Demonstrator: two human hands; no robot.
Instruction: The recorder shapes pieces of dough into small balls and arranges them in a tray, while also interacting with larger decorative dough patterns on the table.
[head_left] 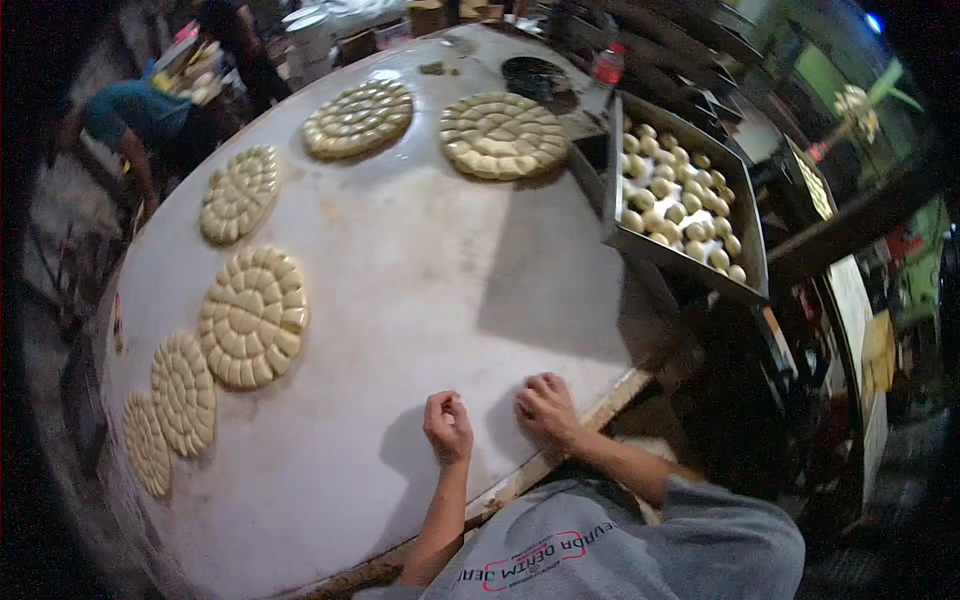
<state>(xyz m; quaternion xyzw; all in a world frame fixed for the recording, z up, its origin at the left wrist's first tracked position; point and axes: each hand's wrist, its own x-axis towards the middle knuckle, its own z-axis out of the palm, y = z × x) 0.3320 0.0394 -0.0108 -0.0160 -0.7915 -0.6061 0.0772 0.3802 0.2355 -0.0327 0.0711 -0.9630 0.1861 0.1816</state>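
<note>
My left hand point(448, 428) is raised a little over the near part of the pale table point(390, 300), its fingers curled in a loose fist with nothing visible in it. To its right, my right hand point(547, 408) is near the table's front edge, knuckles up and fingers bent under; whatever lies beneath them is hidden. The closest dough piece is a round, scored one point(254, 318) to the left, made of rings of small segments. Two similar rounds point(184, 394) point(148, 443) lie beside it, nearer the left rim.
Farther back lie more scored dough rounds point(503, 136) point(358, 118) point(240, 194). A metal tray point(612, 225) of small dough balls point(680, 195) stands at the right edge. Behind it are a red-capped bottle point(607, 65) and a dark round pan point(530, 75). Another person point(140, 115) bends at the far left.
</note>
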